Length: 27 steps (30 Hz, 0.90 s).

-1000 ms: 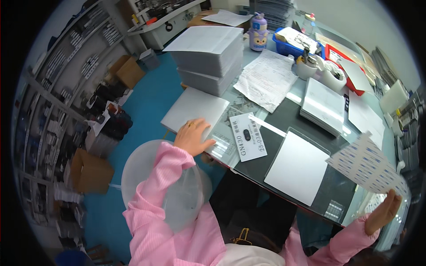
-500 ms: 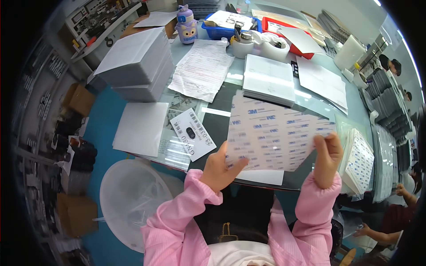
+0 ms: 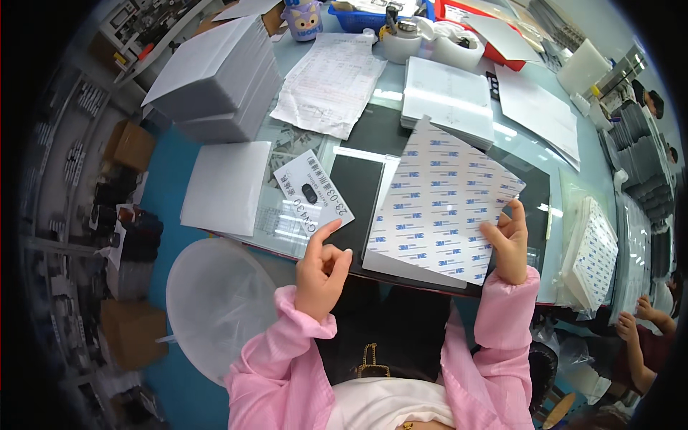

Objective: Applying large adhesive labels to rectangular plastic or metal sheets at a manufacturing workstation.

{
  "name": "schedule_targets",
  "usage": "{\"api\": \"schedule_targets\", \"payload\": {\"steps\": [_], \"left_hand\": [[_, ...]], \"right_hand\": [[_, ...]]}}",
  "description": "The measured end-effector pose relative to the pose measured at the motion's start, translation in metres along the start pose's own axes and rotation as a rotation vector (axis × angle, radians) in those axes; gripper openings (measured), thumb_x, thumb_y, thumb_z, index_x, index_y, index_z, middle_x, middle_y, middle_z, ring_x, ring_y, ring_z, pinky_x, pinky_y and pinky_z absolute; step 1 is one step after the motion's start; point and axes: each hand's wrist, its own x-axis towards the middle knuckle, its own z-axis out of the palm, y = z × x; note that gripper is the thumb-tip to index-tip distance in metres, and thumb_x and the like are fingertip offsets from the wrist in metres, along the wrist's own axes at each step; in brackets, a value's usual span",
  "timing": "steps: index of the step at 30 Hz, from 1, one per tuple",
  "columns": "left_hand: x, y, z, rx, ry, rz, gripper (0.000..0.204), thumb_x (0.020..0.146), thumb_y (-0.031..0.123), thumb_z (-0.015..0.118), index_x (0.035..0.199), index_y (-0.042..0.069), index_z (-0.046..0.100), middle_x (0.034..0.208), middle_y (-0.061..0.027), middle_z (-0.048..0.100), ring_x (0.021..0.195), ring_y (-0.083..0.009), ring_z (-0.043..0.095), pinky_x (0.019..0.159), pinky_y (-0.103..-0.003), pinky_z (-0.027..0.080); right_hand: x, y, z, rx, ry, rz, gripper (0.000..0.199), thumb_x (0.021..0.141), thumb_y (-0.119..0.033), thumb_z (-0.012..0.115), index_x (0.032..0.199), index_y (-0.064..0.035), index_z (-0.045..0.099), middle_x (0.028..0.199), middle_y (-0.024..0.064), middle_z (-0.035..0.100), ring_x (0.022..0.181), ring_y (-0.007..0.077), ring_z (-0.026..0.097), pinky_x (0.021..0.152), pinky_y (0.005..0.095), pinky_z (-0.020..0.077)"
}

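Note:
My right hand (image 3: 507, 240) grips the right edge of an adhesive-backed sheet (image 3: 437, 208), its white liner covered with repeated blue print. The sheet is tilted above a plain white sheet (image 3: 412, 269), whose lower edge and left side show beneath it on the dark mat (image 3: 352, 188). Apart from the sheet, my left hand (image 3: 322, 279) hovers at the table's front edge with nothing in it, index finger stretched out and thumb apart. Close to that fingertip lies a white printed card (image 3: 313, 192) with a small black part on it.
Tall stacks of white sheets (image 3: 204, 79) stand at the far left, a lower pile (image 3: 226, 188) nearer. Behind the mat sits another white stack (image 3: 448, 97). A bag of printed adhesive sheets (image 3: 593, 254) lies right. Below the left edge stands a translucent bin (image 3: 215, 308).
My left hand has let go of the adhesive sheet and moved left. My right hand keeps hold of the sheet, now turned and lower to the left. The whole view has shifted slightly.

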Motion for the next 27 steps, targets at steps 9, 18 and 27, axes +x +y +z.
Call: {"api": "schedule_targets", "payload": {"steps": [9, 18, 27], "left_hand": [[-0.014, -0.034, -0.011, 0.698, 0.005, 0.708, 0.023, 0.071, 0.005, 0.079, 0.092, 0.012, 0.072, 0.101, -0.0017, 0.064, 0.095, -0.0231, 0.062, 0.085, -0.039, 0.046], [-0.013, -0.041, -0.013, 0.646, 0.031, 0.714, 0.023, 0.070, 0.004, 0.081, 0.089, 0.012, 0.072, 0.100, -0.0012, 0.064, 0.094, -0.0225, 0.062, 0.084, -0.039, 0.046], [-0.013, -0.045, -0.014, 0.641, 0.033, 0.714, 0.024, 0.069, 0.004, 0.080, 0.090, 0.013, 0.072, 0.101, -0.0008, 0.064, 0.096, -0.0220, 0.062, 0.085, -0.039, 0.046]], "right_hand": [[-0.006, 0.017, -0.001, -0.099, -0.060, 0.070, 0.057, 0.083, 0.007, 0.064, 0.133, -0.0062, 0.039, 0.110, 0.0212, 0.067, 0.095, 0.0238, 0.069, 0.082, 0.0329, 0.0576], [-0.008, 0.020, -0.001, -0.156, -0.072, 0.058, 0.057, 0.083, 0.007, 0.065, 0.132, -0.0073, 0.040, 0.110, 0.0212, 0.067, 0.094, 0.0241, 0.070, 0.080, 0.0331, 0.0588], [-0.007, 0.021, -0.001, -0.140, -0.100, 0.053, 0.055, 0.085, 0.005, 0.067, 0.132, -0.0058, 0.040, 0.111, 0.0199, 0.067, 0.100, 0.0226, 0.067, 0.084, 0.0320, 0.0564]]}}
